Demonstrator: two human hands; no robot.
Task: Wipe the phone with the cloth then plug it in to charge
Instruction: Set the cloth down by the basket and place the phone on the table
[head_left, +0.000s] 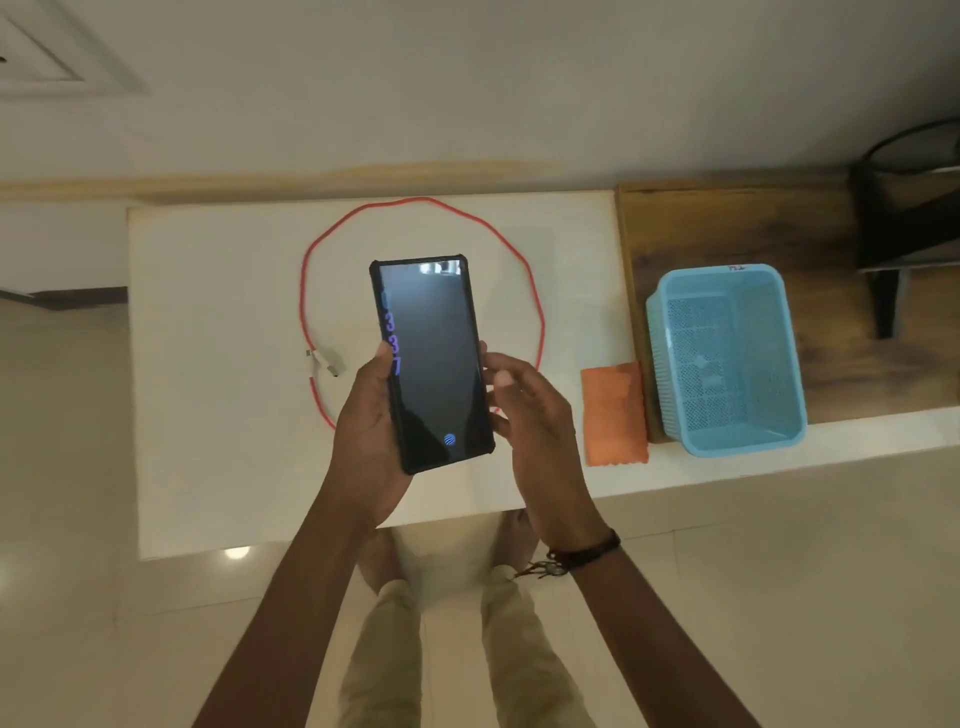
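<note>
A black phone (434, 364) in a dark case is lifted above the white table (218, 322), its screen lit and facing up. My left hand (366, 441) grips it from below and along its left edge. My right hand (530, 415) touches the phone's right edge, fingers bent, thumb free. A red charging cable (332, 239) lies in a loop on the table behind the phone, its white plugs (324, 361) at the left. A folded orange cloth (614, 413) lies on the table to the right, apart from both hands.
A light-blue plastic basket (727, 358) stands right of the cloth, partly on a wooden surface (727, 223). A black stand (909, 218) is at the far right. The tiled floor (78, 467) and my legs show below the table's near edge.
</note>
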